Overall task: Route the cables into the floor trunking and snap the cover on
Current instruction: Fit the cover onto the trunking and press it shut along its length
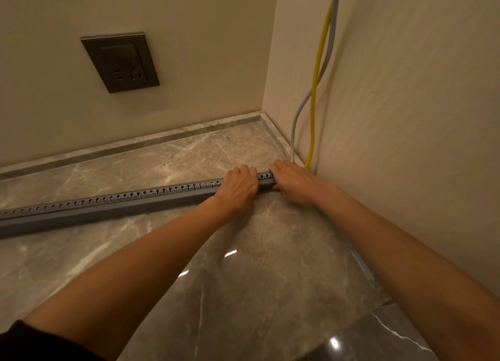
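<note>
marble floor [243,266], trunking [108,206] lengthwise toward right wall [405,117]

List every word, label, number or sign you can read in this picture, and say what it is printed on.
None can be read.
Wall socket: plain dark faceplate, only pin holes, no print visible.
Grey trunking: slots only, no marking visible.
Yellow cable and grey cable: any jacket print is too small to tell.

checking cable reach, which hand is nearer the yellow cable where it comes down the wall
Right. The right hand sits at the trunking end, just below the yellow cable. The left hand grips the trunking farther from the wall.
</note>
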`<state>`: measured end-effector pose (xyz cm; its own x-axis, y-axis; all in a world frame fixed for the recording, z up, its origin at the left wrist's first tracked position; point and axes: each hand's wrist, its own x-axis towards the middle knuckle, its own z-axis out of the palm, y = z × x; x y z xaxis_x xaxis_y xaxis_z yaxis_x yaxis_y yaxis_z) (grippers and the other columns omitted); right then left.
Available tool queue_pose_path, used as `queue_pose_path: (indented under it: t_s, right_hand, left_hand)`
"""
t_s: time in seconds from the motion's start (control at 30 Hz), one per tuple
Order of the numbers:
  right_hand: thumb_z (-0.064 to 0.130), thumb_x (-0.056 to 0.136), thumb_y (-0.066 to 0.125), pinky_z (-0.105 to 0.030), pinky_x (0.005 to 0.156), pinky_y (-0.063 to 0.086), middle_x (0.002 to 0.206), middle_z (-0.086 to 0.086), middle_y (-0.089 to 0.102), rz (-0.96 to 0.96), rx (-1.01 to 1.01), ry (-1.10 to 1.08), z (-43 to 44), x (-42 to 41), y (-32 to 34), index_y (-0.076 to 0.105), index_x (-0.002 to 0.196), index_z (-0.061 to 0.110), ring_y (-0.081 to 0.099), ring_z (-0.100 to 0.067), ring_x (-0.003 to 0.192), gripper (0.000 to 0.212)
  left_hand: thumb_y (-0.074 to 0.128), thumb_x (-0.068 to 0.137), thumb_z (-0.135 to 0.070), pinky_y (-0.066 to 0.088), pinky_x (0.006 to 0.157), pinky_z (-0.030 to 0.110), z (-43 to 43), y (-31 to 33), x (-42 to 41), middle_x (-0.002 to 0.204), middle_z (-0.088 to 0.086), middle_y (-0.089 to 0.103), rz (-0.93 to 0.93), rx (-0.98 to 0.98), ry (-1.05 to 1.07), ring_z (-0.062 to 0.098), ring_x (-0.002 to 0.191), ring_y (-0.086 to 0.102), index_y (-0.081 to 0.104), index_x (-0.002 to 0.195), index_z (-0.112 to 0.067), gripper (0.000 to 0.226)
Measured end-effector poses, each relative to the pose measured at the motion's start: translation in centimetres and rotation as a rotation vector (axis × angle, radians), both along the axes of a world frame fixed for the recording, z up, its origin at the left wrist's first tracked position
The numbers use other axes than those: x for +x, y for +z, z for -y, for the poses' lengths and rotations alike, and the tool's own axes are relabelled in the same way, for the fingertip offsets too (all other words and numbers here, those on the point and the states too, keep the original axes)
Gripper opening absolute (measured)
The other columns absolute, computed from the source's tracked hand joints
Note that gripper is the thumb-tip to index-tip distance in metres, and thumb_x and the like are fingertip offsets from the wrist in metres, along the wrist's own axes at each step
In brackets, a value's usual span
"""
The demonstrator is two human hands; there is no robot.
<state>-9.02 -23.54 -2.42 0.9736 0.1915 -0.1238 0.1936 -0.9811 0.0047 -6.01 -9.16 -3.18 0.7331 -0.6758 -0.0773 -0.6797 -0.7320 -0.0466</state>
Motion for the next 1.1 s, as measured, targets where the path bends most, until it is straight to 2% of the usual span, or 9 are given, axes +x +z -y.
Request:
queue_pose_path:
  t_s: [0.1, 0.3, 0.43, 0.67, 0.83, 0.97, 1.1]
  right_hand:
    - [0.021, 0.095, 0.046, -0.036, 0.095, 0.039, 0.125, -0.016, 0.05, 0.017, 0.009, 0.002, 0.1, -0.1, 0.0, 0.042, 0.121, 0.004, 0.048, -0.029, 0.114, 0.031]
    - [0.02, 0.089, 0.057, -0.039, 0.099, 0.041, 0.125, -0.016, 0.056, -0.051, 0.151, -0.063, 0.5, 0.7, 0.8, 0.05, 0.123, 0.006, 0.052, -0.03, 0.116, 0.038]
    - [0.02, 0.087, 0.059, -0.035, 0.089, 0.041, 0.113, -0.017, 0.063, -0.103, 0.227, -0.078, 0.8, 1.1, 1.2, 0.059, 0.112, 0.004, 0.056, -0.03, 0.106, 0.029]
    - [0.019, 0.085, 0.062, -0.036, 0.086, 0.044, 0.107, -0.017, 0.067, -0.109, 0.271, -0.112, 0.7, 1.1, 1.2, 0.064, 0.106, 0.005, 0.059, -0.03, 0.101, 0.026]
    - [0.019, 0.085, 0.061, -0.038, 0.088, 0.045, 0.11, -0.016, 0.064, -0.102, 0.257, -0.134, 0.4, 1.0, 1.1, 0.063, 0.108, 0.005, 0.058, -0.03, 0.102, 0.027]
    - [0.02, 0.087, 0.059, -0.038, 0.093, 0.04, 0.121, -0.014, 0.052, -0.086, 0.162, -0.13, -0.4, 0.8, 0.6, 0.055, 0.114, 0.004, 0.049, -0.029, 0.113, 0.032]
    - [0.026, 0.088, 0.058, -0.042, 0.097, 0.041, 0.127, -0.015, 0.049, -0.067, 0.035, -0.143, -1.5, 1.1, 0.7, 0.051, 0.118, 0.004, 0.046, -0.031, 0.118, 0.038]
  left_hand:
    - [0.048, 0.092, -0.012, 0.044, 0.088, 0.035, -0.3, 0.2, 0.4, 0.119, 0.016, 0.055, -0.024, -0.025, -0.018, 0.03, 0.104, 0.055, 0.044, 0.118, -0.004, 0.028]
    - [0.051, 0.094, -0.018, 0.044, 0.09, 0.038, -0.8, 1.4, 1.3, 0.122, 0.018, 0.057, -0.137, -0.093, -0.005, 0.033, 0.109, 0.056, 0.049, 0.12, -0.002, 0.03]
    - [0.051, 0.095, -0.02, 0.045, 0.088, 0.039, -1.0, 1.8, 1.8, 0.121, 0.019, 0.058, -0.226, -0.097, 0.008, 0.033, 0.108, 0.056, 0.053, 0.12, -0.002, 0.031]
    - [0.053, 0.093, -0.018, 0.046, 0.086, 0.038, -0.8, 1.7, 1.5, 0.115, 0.019, 0.062, -0.204, -0.153, 0.055, 0.032, 0.104, 0.057, 0.06, 0.113, -0.001, 0.028]
    - [0.053, 0.092, -0.019, 0.046, 0.083, 0.037, -0.9, 1.5, 1.7, 0.114, 0.017, 0.061, -0.219, -0.157, 0.065, 0.03, 0.102, 0.057, 0.059, 0.112, -0.003, 0.026]
    - [0.056, 0.091, -0.02, 0.046, 0.085, 0.036, -2.1, 1.8, 2.1, 0.119, 0.015, 0.055, -0.243, -0.107, 0.042, 0.029, 0.106, 0.054, 0.057, 0.117, -0.004, 0.029]
    - [0.058, 0.09, -0.023, 0.047, 0.083, 0.036, -5.3, 2.4, 2.8, 0.118, 0.015, 0.057, -0.249, -0.01, 0.08, 0.029, 0.104, 0.056, 0.057, 0.116, -0.005, 0.032]
